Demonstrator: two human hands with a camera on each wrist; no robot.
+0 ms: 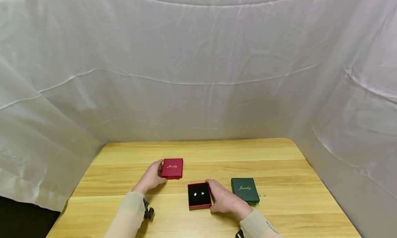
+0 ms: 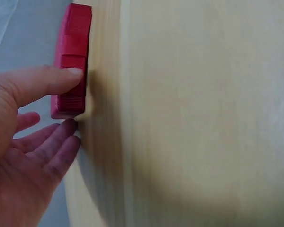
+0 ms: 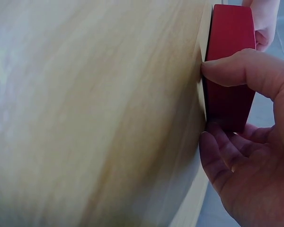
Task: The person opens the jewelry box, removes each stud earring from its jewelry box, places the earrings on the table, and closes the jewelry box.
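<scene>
Nearest, we see the right hand (image 1: pixel 222 197) gripping the open box (image 1: pixel 199 207) by its sides, likely to leave the earrings (image 1: pixel 203 193) uncovered; the green box (image 1: pixel 244 188) sits right of it; farther up the table (image 1: pixel 217 157), the left hand (image 1: pixel 151 177) pinches what looks like a red lid (image 1: pixel 172 166) by its edges.

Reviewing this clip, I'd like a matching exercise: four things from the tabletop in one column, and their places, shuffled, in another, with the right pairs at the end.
Things
1. Red item lettered "Jewelry"
2. Open red box
3. Green box
4. Two small star-like pieces

Places
A. Rightmost of the four
B. On the black insert
C. At the left hand, whose thumb touches its side
D. Between the thumb and fingers of the right hand

Right pairs
1-C
2-D
3-A
4-B
</scene>
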